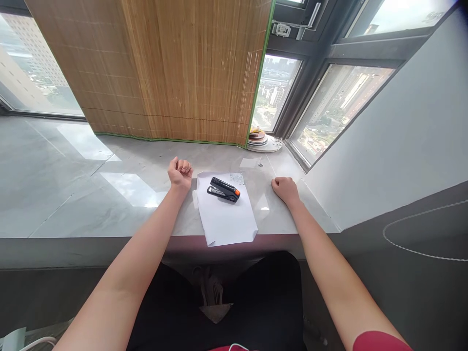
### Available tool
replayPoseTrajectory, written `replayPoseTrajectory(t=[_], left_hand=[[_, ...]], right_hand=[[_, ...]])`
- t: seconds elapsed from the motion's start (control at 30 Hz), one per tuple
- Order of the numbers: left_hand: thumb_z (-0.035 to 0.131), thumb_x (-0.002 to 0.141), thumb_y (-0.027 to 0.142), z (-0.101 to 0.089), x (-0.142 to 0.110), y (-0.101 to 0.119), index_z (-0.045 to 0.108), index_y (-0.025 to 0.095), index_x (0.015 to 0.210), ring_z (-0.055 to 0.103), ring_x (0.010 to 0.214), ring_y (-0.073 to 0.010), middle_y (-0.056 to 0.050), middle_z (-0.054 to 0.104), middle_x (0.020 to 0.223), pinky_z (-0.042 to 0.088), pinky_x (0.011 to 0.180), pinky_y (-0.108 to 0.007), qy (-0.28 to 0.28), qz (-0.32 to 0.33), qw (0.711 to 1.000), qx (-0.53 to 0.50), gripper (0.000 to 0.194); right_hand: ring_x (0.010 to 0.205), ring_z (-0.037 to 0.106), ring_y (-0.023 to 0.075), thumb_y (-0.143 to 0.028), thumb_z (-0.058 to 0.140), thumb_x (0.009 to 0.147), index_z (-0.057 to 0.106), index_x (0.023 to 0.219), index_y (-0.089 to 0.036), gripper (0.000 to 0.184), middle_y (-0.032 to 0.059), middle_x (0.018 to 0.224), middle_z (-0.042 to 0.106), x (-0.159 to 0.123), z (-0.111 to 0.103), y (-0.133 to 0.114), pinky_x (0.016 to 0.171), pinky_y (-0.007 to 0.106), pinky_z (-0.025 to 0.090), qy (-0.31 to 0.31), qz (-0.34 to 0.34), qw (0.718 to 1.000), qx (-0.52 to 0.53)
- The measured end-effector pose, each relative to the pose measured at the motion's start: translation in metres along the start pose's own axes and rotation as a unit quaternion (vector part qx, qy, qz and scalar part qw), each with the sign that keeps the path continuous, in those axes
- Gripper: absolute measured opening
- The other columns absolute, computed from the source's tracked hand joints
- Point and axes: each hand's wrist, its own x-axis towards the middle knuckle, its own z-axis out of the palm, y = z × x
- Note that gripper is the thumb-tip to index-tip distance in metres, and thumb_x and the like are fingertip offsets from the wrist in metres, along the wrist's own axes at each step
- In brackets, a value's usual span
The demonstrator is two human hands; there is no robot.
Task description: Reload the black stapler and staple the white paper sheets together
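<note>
A black stapler (224,189) with an orange end lies slantwise on a stack of white paper (228,219). The paper's near edge reaches slightly past the ledge's front, and its near corners curl. Left of the sheets, my left hand (180,171) rests on the grey marble-look ledge (135,219), fingers curled into a fist with nothing visible in them. To the right, apart from the paper, my right hand (285,189) lies back side up on the ledge, also in a fist. Neither hand touches the stapler. A small patterned piece (237,179) sits at the paper's far right corner.
Behind the paper hangs a bamboo blind (183,73) with green edging, down to the ledge. Stacked plates (265,143) stand at its right corner by the window. Tiny dark bits (260,165) lie near a pale patch. A white wall (383,136) bounds the right side.
</note>
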Motion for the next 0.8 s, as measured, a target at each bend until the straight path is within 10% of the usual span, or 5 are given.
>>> replayPoseTrajectory(t=[0.2,0.37,0.8], left_hand=[[0.063,0.1,0.033,-0.001,0.001,-0.003,0.016,0.021,0.063,0.032,0.048,-0.0091,0.004,0.026,0.054,0.029,0.048,-0.025,-0.012,-0.004,1.0,-0.006,0.061],[0.063,0.1,0.032,0.001,0.0,-0.004,0.017,0.021,0.062,0.033,0.048,-0.0089,0.004,0.026,0.054,0.029,0.048,-0.025,-0.014,-0.008,1.0,0.004,0.061],[0.066,0.099,0.03,0.014,-0.006,-0.008,0.015,0.021,0.064,0.034,0.047,-0.0084,0.003,0.026,0.053,0.03,0.045,-0.024,-0.005,-0.043,0.999,0.013,0.062]], right_hand=[[0.082,0.06,0.0252,-0.033,0.052,0.105,0.059,0.071,-0.024,0.036,0.0073,0.078,0.067,0.0,0.009,-0.027,0.078,0.036,0.044,0.018,-0.164,0.982,0.097],[0.116,0.066,0.0287,-0.02,0.051,0.105,0.077,0.125,-0.024,0.033,0.0113,0.12,0.073,0.009,0.027,-0.077,0.103,0.043,0.052,-0.039,-0.307,0.933,0.186],[0.114,0.06,0.0299,-0.021,0.044,0.111,0.081,0.132,-0.029,0.043,0.012,0.124,0.07,0.016,0.044,-0.094,0.107,0.047,0.051,-0.07,-0.338,0.926,0.152]])
